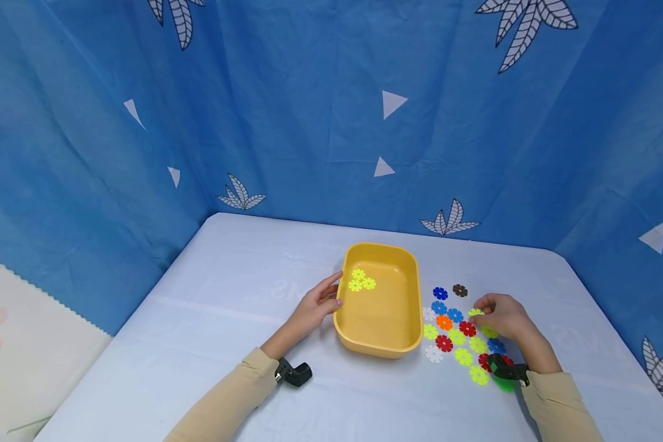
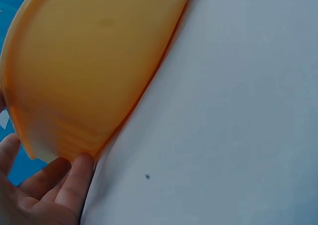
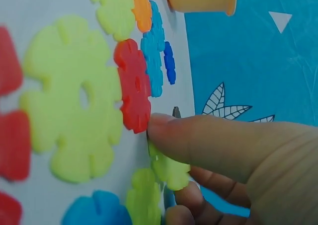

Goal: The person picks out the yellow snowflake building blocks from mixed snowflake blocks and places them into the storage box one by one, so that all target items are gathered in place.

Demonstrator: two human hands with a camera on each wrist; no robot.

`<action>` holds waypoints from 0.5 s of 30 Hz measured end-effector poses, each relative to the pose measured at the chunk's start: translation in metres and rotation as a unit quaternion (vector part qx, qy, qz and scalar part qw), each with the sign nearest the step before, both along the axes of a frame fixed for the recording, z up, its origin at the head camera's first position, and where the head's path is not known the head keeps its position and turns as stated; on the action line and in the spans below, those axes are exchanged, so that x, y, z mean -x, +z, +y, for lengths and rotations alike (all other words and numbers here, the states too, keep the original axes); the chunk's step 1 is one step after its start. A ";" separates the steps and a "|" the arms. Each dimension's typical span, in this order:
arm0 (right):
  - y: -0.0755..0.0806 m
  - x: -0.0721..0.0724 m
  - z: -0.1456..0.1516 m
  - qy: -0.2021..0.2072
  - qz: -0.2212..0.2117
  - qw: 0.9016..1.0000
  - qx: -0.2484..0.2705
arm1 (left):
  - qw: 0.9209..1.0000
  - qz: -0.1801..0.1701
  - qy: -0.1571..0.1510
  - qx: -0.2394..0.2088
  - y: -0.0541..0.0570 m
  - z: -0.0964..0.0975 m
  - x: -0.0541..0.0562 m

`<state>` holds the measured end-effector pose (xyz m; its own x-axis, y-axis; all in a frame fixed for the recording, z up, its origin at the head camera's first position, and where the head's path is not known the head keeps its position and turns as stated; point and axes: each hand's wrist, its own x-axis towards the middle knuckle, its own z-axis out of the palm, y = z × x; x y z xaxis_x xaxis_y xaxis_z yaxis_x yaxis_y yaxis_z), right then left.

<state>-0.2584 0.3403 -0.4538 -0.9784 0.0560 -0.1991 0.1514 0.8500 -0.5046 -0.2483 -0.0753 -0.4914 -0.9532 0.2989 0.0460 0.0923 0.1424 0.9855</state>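
Observation:
A yellow plastic tub (image 1: 377,334) stands on the white table, several yellow-green snowflake discs (image 1: 355,285) lying on its floor toward the left. My left hand (image 1: 312,307) holds the tub's left side, thumb at the rim; in the left wrist view its curled fingers (image 2: 79,178) touch the outer wall. To the right of the tub, my right hand (image 1: 504,315) pinches a yellow-green snowflake disc (image 3: 171,171) between thumb and fingertips, low over the table. Around it lie other discs, among them a red one (image 1: 467,329) and another yellow-green one (image 3: 74,101).
Loose discs spread right of the tub: orange (image 1: 444,322), dark blue (image 1: 440,293), brown (image 1: 460,290), white (image 1: 434,353) and a green piece (image 1: 505,385) partly under the right wrist. A blue patterned curtain (image 1: 331,123) hangs behind the white table (image 1: 226,270).

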 end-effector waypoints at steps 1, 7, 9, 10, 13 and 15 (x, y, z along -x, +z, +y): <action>0.000 0.000 0.000 0.003 0.003 1.000 -0.001 | 1.000 0.000 0.000 0.000 0.000 0.000 0.000; -0.001 -0.001 0.001 0.005 0.008 1.000 -0.008 | 1.000 -0.002 0.003 -0.002 -0.001 0.000 0.001; -0.001 -0.001 0.001 0.000 0.010 1.000 -0.007 | 1.000 -0.002 0.003 -0.002 -0.001 0.000 0.001; -0.001 -0.001 0.001 -0.002 0.011 1.000 -0.005 | 1.000 -0.002 0.003 -0.002 -0.001 0.000 0.002; -0.001 -0.001 0.001 -0.009 0.016 1.000 0.000 | 1.000 0.001 0.001 -0.002 -0.002 0.000 0.001; -0.002 -0.001 0.002 -0.013 0.018 1.000 0.005 | 1.000 0.003 0.000 -0.002 -0.002 0.000 0.001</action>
<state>-0.2575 0.3426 -0.4554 -0.9833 0.0794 -0.1636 0.1542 0.8410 -0.5187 -0.2496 -0.0752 -0.4932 -0.9529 0.2985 0.0529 0.0981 0.1385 0.9855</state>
